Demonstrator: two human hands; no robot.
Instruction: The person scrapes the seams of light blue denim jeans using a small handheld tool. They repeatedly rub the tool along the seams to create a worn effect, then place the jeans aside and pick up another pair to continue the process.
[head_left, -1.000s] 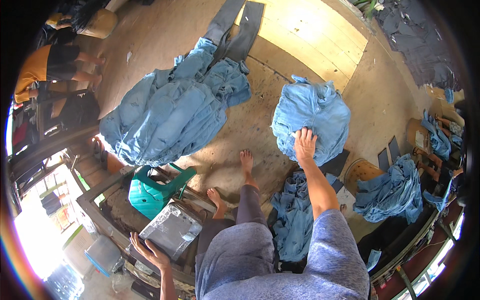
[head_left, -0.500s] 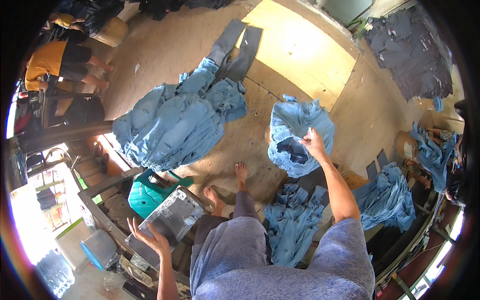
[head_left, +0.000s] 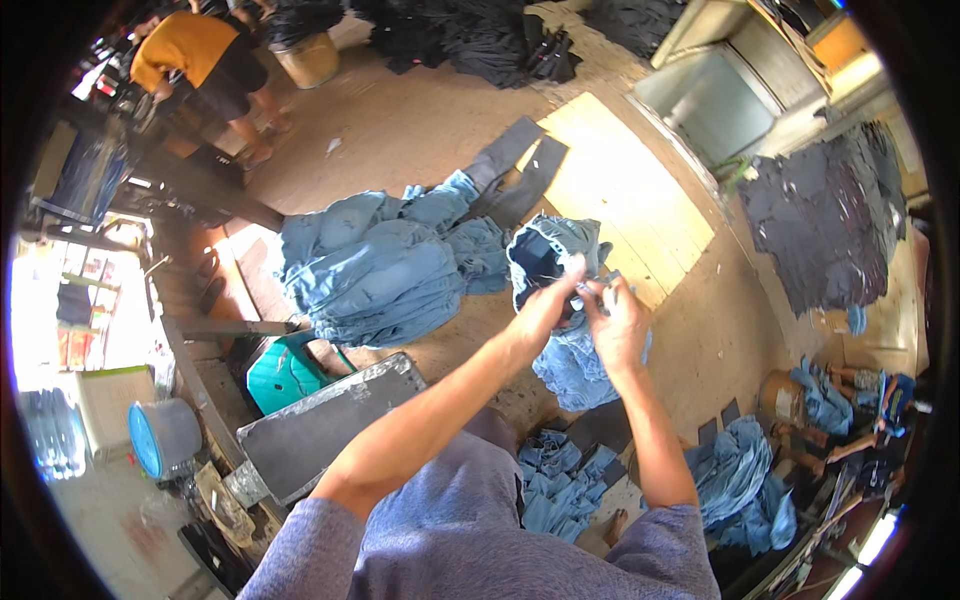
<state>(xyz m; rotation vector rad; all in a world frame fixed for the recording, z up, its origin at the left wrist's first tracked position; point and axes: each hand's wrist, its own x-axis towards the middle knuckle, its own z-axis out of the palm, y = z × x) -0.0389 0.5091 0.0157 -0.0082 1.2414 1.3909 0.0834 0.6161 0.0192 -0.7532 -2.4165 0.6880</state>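
In front of me a light-blue denim garment (head_left: 572, 372) stands bunched, its dark-lined opening facing up. My left hand (head_left: 552, 300) is at that opening, fingers closed on the denim edge. Close beside it, almost touching, my right hand (head_left: 618, 325) has its fingers pinched together. A small greyish thing shows between the two hands, too small to make out. To the left of the garment lies a large heap of light-blue denim clothes (head_left: 375, 275), with dark grey trousers (head_left: 510, 165) at its far end.
A dark-topped bench (head_left: 330, 425) and a green plastic stool (head_left: 285, 375) stand at my left. More denim lies near my feet (head_left: 565, 485) and at right (head_left: 735, 480). Dark cloth (head_left: 825, 225) is heaped far right. A person in orange (head_left: 195, 50) bends at far left.
My left hand has come from above the bench to the garment, meeting my right. The garment's opening has tilted and shifted left. My view has turned, showing more of the far side.
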